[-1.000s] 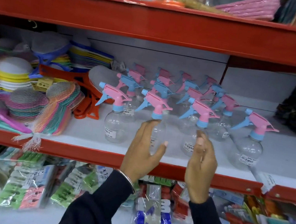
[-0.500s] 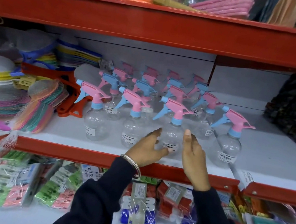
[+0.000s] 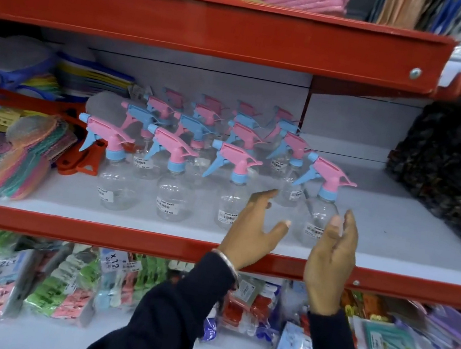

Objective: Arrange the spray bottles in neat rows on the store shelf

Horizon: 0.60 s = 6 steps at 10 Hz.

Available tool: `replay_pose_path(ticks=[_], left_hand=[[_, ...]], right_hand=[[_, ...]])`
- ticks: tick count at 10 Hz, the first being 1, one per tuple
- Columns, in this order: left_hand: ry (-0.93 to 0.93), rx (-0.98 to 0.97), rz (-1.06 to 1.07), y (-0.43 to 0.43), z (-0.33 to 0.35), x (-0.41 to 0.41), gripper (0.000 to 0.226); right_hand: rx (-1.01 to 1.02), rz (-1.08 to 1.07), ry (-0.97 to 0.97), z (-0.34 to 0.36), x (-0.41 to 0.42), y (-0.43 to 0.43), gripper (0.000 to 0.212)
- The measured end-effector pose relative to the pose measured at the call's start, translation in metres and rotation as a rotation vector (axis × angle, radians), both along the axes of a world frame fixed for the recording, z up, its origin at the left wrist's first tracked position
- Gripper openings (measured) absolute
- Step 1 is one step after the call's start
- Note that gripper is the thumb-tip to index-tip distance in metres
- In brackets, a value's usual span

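While both hands hover at the red front lip of the shelf, a shopworker in dark sleeves frames the rightmost front spray bottle, apparently to nudge it into line. Left hand is spread wide, fingers splayed and holding nothing, just beside the third front bottle; right hand stands edge-on, fingers straight and together, empty, near the end bottle's clear belly. Whether either palm touches plastic cannot be told. Four clear bottles with pink-and-blue triggers form the front row, price labels facing out for shoppers, nozzles all pointing right. Behind them, further rows recede toward the white back panel. Mesh scrubbers crowd the shelf's left side.
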<state>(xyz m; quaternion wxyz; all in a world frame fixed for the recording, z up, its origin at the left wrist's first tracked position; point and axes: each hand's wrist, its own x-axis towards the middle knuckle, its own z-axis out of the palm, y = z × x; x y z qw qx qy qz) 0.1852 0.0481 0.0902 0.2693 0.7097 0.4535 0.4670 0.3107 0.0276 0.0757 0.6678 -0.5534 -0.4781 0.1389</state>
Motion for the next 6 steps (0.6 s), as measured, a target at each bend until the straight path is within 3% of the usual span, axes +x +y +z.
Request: replay_pose_path(ticks=[1,2,3,4,6], left_hand=[[0.057,-0.192,-0.131,0.018,0.004,0.018,0.073],[0.108,-0.299,-0.239,0.028,0.007,0.027,0.080],[0.118,-0.297,-0.245,0.029,0.003,0.025,0.080],[0.090,-0.265,-0.185,0.023,-0.003,0.015,0.078],[0.097,-0.227,-0.100,0.008,-0.001,0.006,0.077]], right_hand=[[-0.189,0.057,-0.027,0.005,0.015,0.009,0.083],[-0.178,0.127,-0.061,0.013,0.021,0.007,0.071],[-0.170,0.163,-0.049,0.018,0.023,0.008,0.054],[-0.178,0.262,-0.043,0.012,0.023,0.016,0.056],[-0.189,0.285,0.011,0.010,0.019,0.022,0.080]])
